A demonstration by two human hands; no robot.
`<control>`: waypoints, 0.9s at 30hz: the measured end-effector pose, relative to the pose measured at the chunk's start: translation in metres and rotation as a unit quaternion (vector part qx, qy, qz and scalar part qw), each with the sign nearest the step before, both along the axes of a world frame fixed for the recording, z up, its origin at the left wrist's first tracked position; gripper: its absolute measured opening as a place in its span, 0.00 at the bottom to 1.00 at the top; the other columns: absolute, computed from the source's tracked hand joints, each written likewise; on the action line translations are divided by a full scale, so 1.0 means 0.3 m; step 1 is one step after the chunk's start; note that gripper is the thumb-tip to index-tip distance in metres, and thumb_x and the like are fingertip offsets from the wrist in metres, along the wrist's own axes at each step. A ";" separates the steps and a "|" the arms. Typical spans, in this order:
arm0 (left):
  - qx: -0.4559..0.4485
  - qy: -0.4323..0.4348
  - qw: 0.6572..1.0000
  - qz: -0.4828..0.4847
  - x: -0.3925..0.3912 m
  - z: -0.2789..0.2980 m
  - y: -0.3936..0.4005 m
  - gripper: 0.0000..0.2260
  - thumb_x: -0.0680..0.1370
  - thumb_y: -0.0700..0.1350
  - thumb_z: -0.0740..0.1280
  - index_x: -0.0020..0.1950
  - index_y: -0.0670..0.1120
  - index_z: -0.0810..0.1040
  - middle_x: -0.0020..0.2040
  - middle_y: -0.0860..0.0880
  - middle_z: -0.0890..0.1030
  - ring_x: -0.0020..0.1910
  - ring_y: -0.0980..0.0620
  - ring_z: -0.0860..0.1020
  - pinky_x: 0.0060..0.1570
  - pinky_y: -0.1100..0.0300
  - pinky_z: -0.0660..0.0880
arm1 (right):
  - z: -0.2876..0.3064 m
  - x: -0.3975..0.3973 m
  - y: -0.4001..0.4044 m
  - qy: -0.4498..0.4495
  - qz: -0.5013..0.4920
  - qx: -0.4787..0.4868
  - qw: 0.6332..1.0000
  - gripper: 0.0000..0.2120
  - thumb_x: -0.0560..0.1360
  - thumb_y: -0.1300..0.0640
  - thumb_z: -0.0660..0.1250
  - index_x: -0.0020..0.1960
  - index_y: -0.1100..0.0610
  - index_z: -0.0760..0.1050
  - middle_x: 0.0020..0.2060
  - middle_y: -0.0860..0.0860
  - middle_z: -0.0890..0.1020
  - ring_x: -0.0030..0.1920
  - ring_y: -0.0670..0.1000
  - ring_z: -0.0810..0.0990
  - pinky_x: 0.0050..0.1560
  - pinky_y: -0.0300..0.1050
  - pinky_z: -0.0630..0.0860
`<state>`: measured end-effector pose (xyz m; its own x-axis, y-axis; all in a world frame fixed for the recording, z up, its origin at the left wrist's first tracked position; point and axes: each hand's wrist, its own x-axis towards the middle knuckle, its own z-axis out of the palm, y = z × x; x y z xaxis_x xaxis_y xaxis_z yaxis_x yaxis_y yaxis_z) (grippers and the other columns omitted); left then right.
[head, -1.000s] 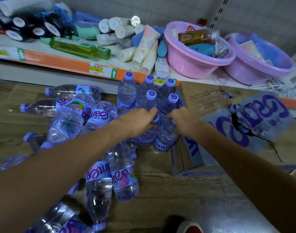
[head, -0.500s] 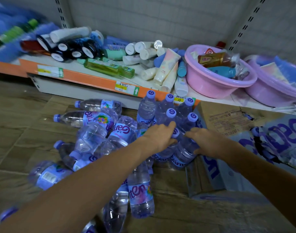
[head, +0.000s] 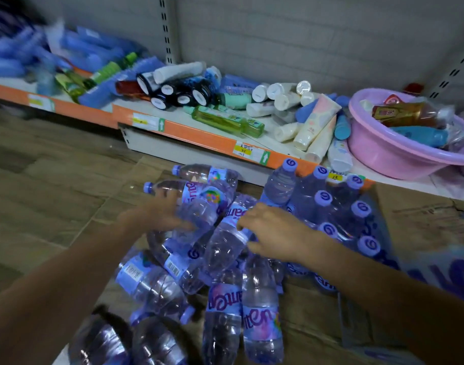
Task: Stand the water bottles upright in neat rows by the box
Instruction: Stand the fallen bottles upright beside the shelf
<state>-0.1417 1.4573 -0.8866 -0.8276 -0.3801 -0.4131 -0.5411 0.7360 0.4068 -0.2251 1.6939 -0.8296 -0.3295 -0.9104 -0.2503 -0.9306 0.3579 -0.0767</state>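
Right grip (head: 271, 234) pinching a lying bottle (head: 225, 243); left grip (head: 157, 214) spread over the pile, upright rows (head: 323, 204) at two o'clock.

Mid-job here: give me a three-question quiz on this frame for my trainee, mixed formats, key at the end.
1. True or false: every water bottle already stands upright.
2. Multiple choice: the standing bottles are grouped A) inside the pink basin, B) on the floor beside the cardboard box, C) on the shelf.
3. Short answer: what do the left hand and right hand reach into?

Key
1. False; many lie in a heap.
2. B.
3. The pile of lying bottles; the right hand's fingers curl round one.
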 end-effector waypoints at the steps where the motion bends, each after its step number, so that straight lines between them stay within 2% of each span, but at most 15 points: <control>1: 0.047 -0.044 0.998 -0.013 0.031 -0.010 -0.016 0.34 0.61 0.61 0.75 0.61 0.48 0.71 0.59 0.44 0.74 0.55 0.52 0.77 0.52 0.60 0.75 | -0.053 0.037 -0.034 0.008 0.060 0.010 0.998 0.21 0.73 0.57 0.64 0.65 0.57 0.69 0.62 0.54 0.74 0.64 0.57 0.68 0.62 0.51 0.67; 3: 0.136 -0.145 0.980 -0.029 0.067 -0.025 -0.024 0.16 0.65 0.59 0.73 0.47 0.55 0.75 0.45 0.49 0.79 0.34 0.57 0.78 0.33 0.67 0.74 | -0.141 0.115 -0.094 0.053 0.157 0.035 0.986 0.24 0.73 0.59 0.65 0.68 0.56 0.66 0.66 0.55 0.71 0.67 0.59 0.65 0.67 0.53 0.61; 4: 0.166 -0.186 0.968 -0.030 0.077 -0.030 -0.022 0.12 0.67 0.58 0.72 0.44 0.55 0.75 0.41 0.50 0.79 0.31 0.57 0.78 0.31 0.66 0.74 | -0.169 0.144 -0.117 0.083 0.181 0.049 0.979 0.24 0.73 0.60 0.64 0.69 0.56 0.66 0.67 0.56 0.70 0.68 0.59 0.64 0.69 0.54 0.58; 7: 0.207 -0.204 0.957 -0.023 0.067 -0.054 -0.009 0.06 0.74 0.51 0.69 0.42 0.50 0.74 0.35 0.49 0.79 0.32 0.55 0.79 0.33 0.66 0.75 | -0.209 0.169 -0.152 0.156 0.188 0.077 0.967 0.20 0.76 0.59 0.62 0.68 0.57 0.68 0.66 0.56 0.71 0.69 0.58 0.63 0.71 0.55 0.56; 9: 0.192 -0.200 0.961 -0.018 0.049 -0.059 -0.002 0.06 0.75 0.49 0.67 0.41 0.49 0.74 0.34 0.50 0.79 0.33 0.54 0.79 0.36 0.65 0.75 | -0.230 0.169 -0.148 0.163 0.187 0.065 0.967 0.18 0.75 0.55 0.64 0.64 0.53 0.73 0.63 0.53 0.75 0.67 0.56 0.67 0.69 0.52 0.61; 11: 0.166 -0.213 0.962 -0.026 0.042 -0.045 0.012 0.06 0.74 0.50 0.67 0.44 0.48 0.75 0.36 0.50 0.80 0.35 0.53 0.80 0.38 0.63 0.75 | -0.253 0.160 -0.129 0.155 0.154 0.030 0.975 0.20 0.63 0.45 0.72 0.55 0.44 0.79 0.54 0.47 0.81 0.58 0.50 0.77 0.62 0.46 0.71; 13: 0.161 -0.194 0.967 -0.027 0.035 -0.046 0.022 0.15 0.71 0.51 0.70 0.54 0.46 0.75 0.45 0.48 0.82 0.44 0.49 0.81 0.40 0.60 0.76 | -0.273 0.151 -0.103 0.095 0.102 -0.034 0.990 0.29 0.54 0.41 0.74 0.55 0.44 0.77 0.53 0.47 0.81 0.54 0.51 0.80 0.57 0.45 0.75; 15: 0.152 -0.118 0.981 -0.002 0.018 -0.040 0.046 0.30 0.69 0.49 0.73 0.68 0.44 0.66 0.61 0.42 0.75 0.59 0.43 0.76 0.52 0.52 0.77 | -0.278 0.129 -0.064 0.040 0.053 -0.122 0.990 0.27 0.61 0.43 0.68 0.59 0.50 0.73 0.56 0.52 0.79 0.55 0.54 0.78 0.56 0.47 0.76; 17: 0.037 -0.005 0.999 -0.011 -0.003 -0.007 0.089 0.40 0.69 0.55 0.71 0.74 0.46 0.54 0.70 0.39 0.62 0.68 0.39 0.65 0.64 0.48 0.68 | -0.260 0.097 -0.018 0.009 -0.041 -0.208 0.977 0.21 0.69 0.47 0.58 0.59 0.54 0.70 0.56 0.53 0.77 0.56 0.53 0.74 0.56 0.48 0.75; 18: -0.040 0.053 0.997 -0.035 -0.015 0.020 0.117 0.41 0.67 0.61 0.67 0.74 0.47 0.54 0.70 0.39 0.59 0.69 0.39 0.62 0.66 0.48 0.65 | -0.257 0.076 0.005 -0.013 -0.104 -0.236 0.966 0.18 0.72 0.50 0.56 0.59 0.56 0.70 0.56 0.54 0.75 0.57 0.52 0.70 0.58 0.49 0.73; 19: -0.096 0.105 0.988 -0.068 -0.028 0.050 0.151 0.42 0.65 0.65 0.62 0.73 0.47 0.57 0.68 0.40 0.61 0.68 0.40 0.62 0.65 0.47 0.65 | -0.255 0.060 0.026 -0.041 -0.173 -0.244 0.953 0.16 0.75 0.54 0.55 0.60 0.58 0.70 0.58 0.55 0.73 0.59 0.52 0.68 0.60 0.49 0.71; 21: -0.107 0.156 0.975 -0.116 -0.043 0.084 0.233 0.35 0.67 0.63 0.64 0.68 0.45 0.63 0.63 0.42 0.65 0.63 0.43 0.67 0.58 0.49 0.69 | -0.272 0.049 0.058 -0.147 -0.334 -0.242 0.899 0.14 0.76 0.62 0.57 0.62 0.61 0.68 0.61 0.57 0.69 0.62 0.55 0.68 0.64 0.48 0.68; 22: -0.084 0.141 0.978 -0.128 -0.040 0.081 0.277 0.31 0.70 0.60 0.66 0.65 0.44 0.63 0.62 0.43 0.67 0.60 0.43 0.70 0.55 0.51 0.70 | -0.284 0.059 0.066 -0.208 -0.420 -0.240 0.850 0.14 0.76 0.65 0.56 0.62 0.62 0.68 0.61 0.59 0.69 0.62 0.57 0.69 0.64 0.50 0.67; 24: -0.035 0.050 0.989 -0.136 -0.017 0.048 0.355 0.30 0.70 0.57 0.69 0.62 0.43 0.61 0.60 0.42 0.69 0.57 0.41 0.74 0.51 0.52 0.71 | -0.328 0.099 0.081 -0.278 -0.552 -0.221 0.754 0.14 0.76 0.64 0.56 0.61 0.62 0.69 0.63 0.61 0.70 0.62 0.61 0.70 0.64 0.52 0.68; 27: -0.034 -0.025 0.991 -0.124 0.016 -0.008 0.385 0.39 0.68 0.56 0.72 0.68 0.41 0.54 0.64 0.39 0.65 0.57 0.38 0.75 0.52 0.51 0.72 | -0.379 0.153 0.111 -0.293 -0.664 -0.166 0.667 0.15 0.79 0.57 0.56 0.64 0.59 0.67 0.66 0.61 0.67 0.65 0.62 0.68 0.66 0.51 0.65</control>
<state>-0.1369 1.5726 -0.8890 -0.8783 -0.1956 -0.4362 -0.3582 0.8736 0.3295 -0.1793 1.7271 -0.9434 -0.8352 0.0511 -0.5476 0.4157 0.7106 -0.5677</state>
